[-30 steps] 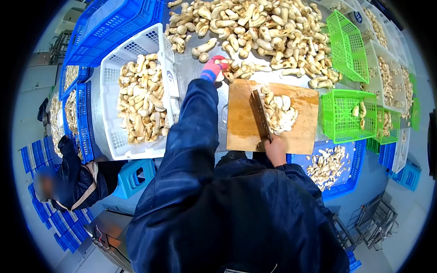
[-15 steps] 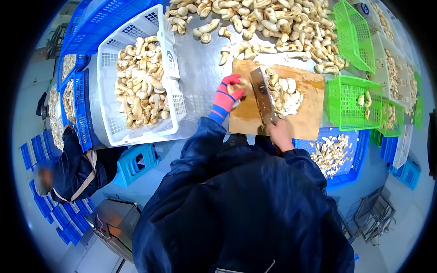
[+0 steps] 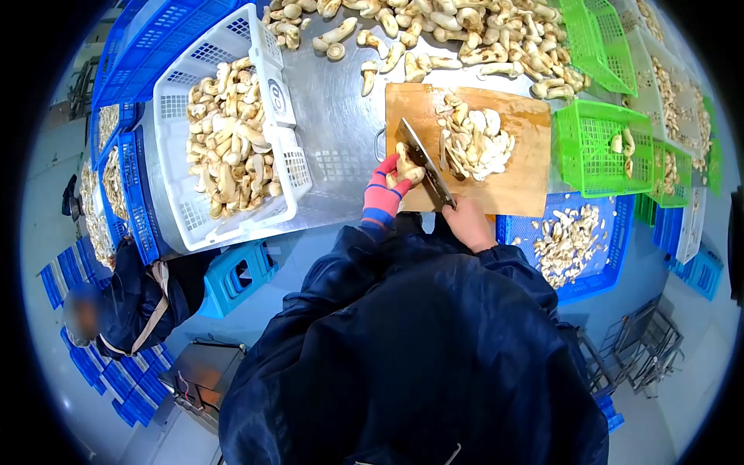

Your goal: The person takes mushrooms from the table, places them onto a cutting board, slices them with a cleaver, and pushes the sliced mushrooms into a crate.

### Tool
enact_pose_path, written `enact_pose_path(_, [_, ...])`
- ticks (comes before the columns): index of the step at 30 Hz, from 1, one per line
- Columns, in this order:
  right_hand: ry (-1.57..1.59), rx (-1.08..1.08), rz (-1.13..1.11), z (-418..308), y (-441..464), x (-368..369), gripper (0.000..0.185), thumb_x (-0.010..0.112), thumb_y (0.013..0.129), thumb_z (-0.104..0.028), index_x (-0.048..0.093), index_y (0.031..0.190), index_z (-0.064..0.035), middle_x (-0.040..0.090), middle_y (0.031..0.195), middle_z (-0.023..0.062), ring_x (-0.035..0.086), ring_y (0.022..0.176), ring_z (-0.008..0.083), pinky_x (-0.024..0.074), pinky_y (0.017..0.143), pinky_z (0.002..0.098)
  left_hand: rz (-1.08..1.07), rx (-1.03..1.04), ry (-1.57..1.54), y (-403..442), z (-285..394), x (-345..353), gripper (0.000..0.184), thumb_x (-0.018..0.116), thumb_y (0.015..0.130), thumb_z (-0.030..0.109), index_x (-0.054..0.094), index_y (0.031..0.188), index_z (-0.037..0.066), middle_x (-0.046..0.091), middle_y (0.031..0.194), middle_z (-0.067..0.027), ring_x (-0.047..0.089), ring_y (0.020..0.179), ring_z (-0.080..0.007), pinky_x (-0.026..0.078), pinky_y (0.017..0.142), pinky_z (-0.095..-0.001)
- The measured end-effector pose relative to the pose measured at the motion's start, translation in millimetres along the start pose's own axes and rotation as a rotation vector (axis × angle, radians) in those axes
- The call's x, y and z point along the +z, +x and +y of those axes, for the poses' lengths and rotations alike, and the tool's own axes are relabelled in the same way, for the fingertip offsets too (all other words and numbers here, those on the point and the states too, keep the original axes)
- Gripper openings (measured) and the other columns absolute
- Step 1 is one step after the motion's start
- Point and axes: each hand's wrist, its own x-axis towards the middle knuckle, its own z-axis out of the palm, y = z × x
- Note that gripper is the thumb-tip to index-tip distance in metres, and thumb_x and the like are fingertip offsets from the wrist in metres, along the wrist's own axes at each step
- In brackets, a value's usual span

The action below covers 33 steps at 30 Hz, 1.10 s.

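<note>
My left hand [image 3: 385,188], in a pink and blue glove, is closed round a whole mushroom [image 3: 406,167] over the left part of a wooden cutting board [image 3: 531,167]. Bare, my right hand [image 3: 470,222] grips the handle of a cleaver [image 3: 425,161] at the board's near edge. The blade stands edge-on, slanting up and left, just right of the held mushroom; I cannot tell whether they touch. Right of the blade lies a heap of sliced mushrooms [image 3: 476,141] on the board.
Whole mushrooms [image 3: 496,35] are piled on the metal table [image 3: 325,116] beyond the board. A white crate [image 3: 287,203] of mushrooms stands left, a green basket [image 3: 570,155] right. Below it sits a blue crate [image 3: 601,285] with mushroom pieces. A person [image 3: 147,302] works at far left.
My left hand has come nearer me with the mushroom. The cleaver has left the sliced heap, moved left, and turned from showing its broad face to nearly edge-on. The view has shifted slightly.
</note>
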Motion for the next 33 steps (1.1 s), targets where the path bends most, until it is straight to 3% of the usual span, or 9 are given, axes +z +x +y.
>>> enact_pose_path(2, [0.024, 0.032, -0.012, 8, 2, 3, 0.025, 0.05, 0.075, -0.015, 0.062, 0.088, 0.0019, 0.058, 0.077, 0.0271, 0.057, 0.078, 0.042, 0.0441, 0.073, 0.0451, 0.037, -0.116, -0.299, 0, -3, 7, 0.057, 0.069, 0.069, 0.004, 0.044, 0.12, 0.0, 0.054, 0.111, -0.012, 0.05, 0.101, -0.0174, 0.043, 0.084, -0.0282])
enact_pose_path(6, [-0.065, 0.063, 0.039, 16, 2, 0, 0.025, 0.05, 0.076, -0.016, 0.061, 0.091, 0.0005, 0.059, 0.077, 0.0262, 0.057, 0.079, 0.0415, 0.0446, 0.073, 0.0457, 0.065, -0.249, -0.055, 8, 7, 20, 0.063, 0.076, 0.065, 0.012, 0.045, 0.119, 0.0, 0.058, 0.098, -0.011, 0.055, 0.076, -0.0151, 0.047, 0.064, -0.0273])
enact_pose_path(9, [-0.196, -0.025, 0.096, 11, -6, -11, 0.024, 0.05, 0.078, -0.018, 0.06, 0.091, -0.0003, 0.06, 0.076, 0.0251, 0.058, 0.076, 0.0407, 0.0457, 0.071, 0.0461, 0.036, -0.306, -0.044, 16, 6, 29, 0.061, 0.077, 0.065, 0.013, 0.046, 0.117, -0.001, 0.06, 0.093, -0.0096, 0.055, 0.071, -0.0138, 0.047, 0.062, -0.0269])
enact_pose_path(16, [-0.223, -0.107, 0.116, -1, -51, -44, 0.019, 0.054, 0.076, -0.01, 0.061, 0.091, -0.0007, 0.059, 0.071, 0.0246, 0.059, 0.067, 0.039, 0.0481, 0.064, 0.0448, 0.061, -0.282, 0.225, 17, 20, 29, 0.065, 0.08, 0.06, 0.021, 0.048, 0.112, -0.002, 0.061, 0.096, -0.0165, 0.059, 0.087, -0.0245, 0.047, 0.078, -0.0307])
enact_pose_path(22, [-0.312, -0.065, 0.049, 7, -41, -39, 0.02, 0.053, 0.076, -0.009, 0.061, 0.092, -0.0017, 0.059, 0.075, 0.0254, 0.057, 0.073, 0.0408, 0.0467, 0.07, 0.0452, 0.042, -0.318, 0.102, 26, -14, 31, 0.063, 0.08, 0.061, 0.02, 0.048, 0.11, -0.002, 0.061, 0.095, -0.0163, 0.059, 0.084, -0.0239, 0.048, 0.074, -0.0313])
enact_pose_path(25, [-0.307, -0.044, 0.069, 19, 2, -7, 0.017, 0.051, 0.076, -0.011, 0.06, 0.088, -0.0007, 0.059, 0.074, 0.0249, 0.058, 0.069, 0.0401, 0.047, 0.067, 0.0473, 0.025, -0.3, 0.08, 24, -2, 32, 0.06, 0.077, 0.065, 0.013, 0.044, 0.113, -0.002, 0.061, 0.083, -0.0116, 0.058, 0.062, -0.0154, 0.048, 0.054, -0.0278])
enact_pose_path(28, [-0.313, -0.022, 0.035, 6, 6, -13, 0.019, 0.05, 0.077, -0.012, 0.06, 0.089, -0.0006, 0.06, 0.075, 0.0247, 0.058, 0.071, 0.0406, 0.0463, 0.068, 0.0475, 0.036, -0.305, 0.023, 22, 6, 32, 0.061, 0.077, 0.065, 0.014, 0.044, 0.113, -0.003, 0.061, 0.085, -0.0124, 0.058, 0.065, -0.0163, 0.048, 0.056, -0.028])
enact_pose_path(32, [-0.28, -0.291, 0.174, 5, -30, -34, 0.024, 0.053, 0.075, -0.008, 0.06, 0.096, 0.0002, 0.059, 0.076, 0.0257, 0.058, 0.074, 0.0402, 0.0464, 0.067, 0.0458, 0.04, -0.305, -0.008, 26, 0, 31, 0.069, 0.082, 0.059, 0.018, 0.045, 0.114, -0.004, 0.06, 0.1, -0.0162, 0.059, 0.092, -0.0237, 0.046, 0.081, -0.0311])
enact_pose_path(33, [-0.264, -0.164, 0.106, -1, -39, -38, 0.024, 0.053, 0.075, -0.008, 0.06, 0.098, -0.0005, 0.059, 0.076, 0.0257, 0.058, 0.073, 0.0402, 0.0467, 0.067, 0.0456, 0.048, -0.308, 0.078, 25, 2, 31, 0.07, 0.082, 0.059, 0.018, 0.045, 0.114, -0.004, 0.06, 0.1, -0.0163, 0.059, 0.092, -0.024, 0.046, 0.081, -0.0313])
